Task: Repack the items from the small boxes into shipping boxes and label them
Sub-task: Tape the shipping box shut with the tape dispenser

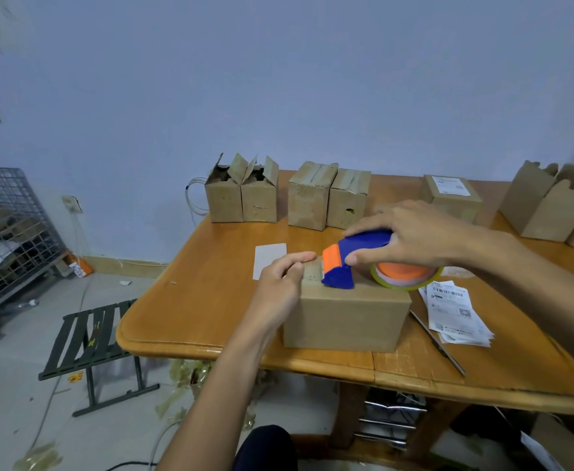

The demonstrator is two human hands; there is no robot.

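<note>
cardboard shipping box (346,314): flaps closed, near the counter (210,300) front edge, apparently mid-taping
left hand (278,283): fingers curled on its top left edge
right hand (411,232): grips tape dispenser (357,256) on top
done: one labelled box (452,195) behind
left: label stack (455,314), small boxes (244,195)

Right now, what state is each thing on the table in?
Shipping box, flaps closed, being taped.
Tape dispenser, on the box, gripped by right hand.
Left hand, holding the box's left edge.
Rear left boxes, open.
Middle boxes, taped shut.
Far box, labelled.
</note>
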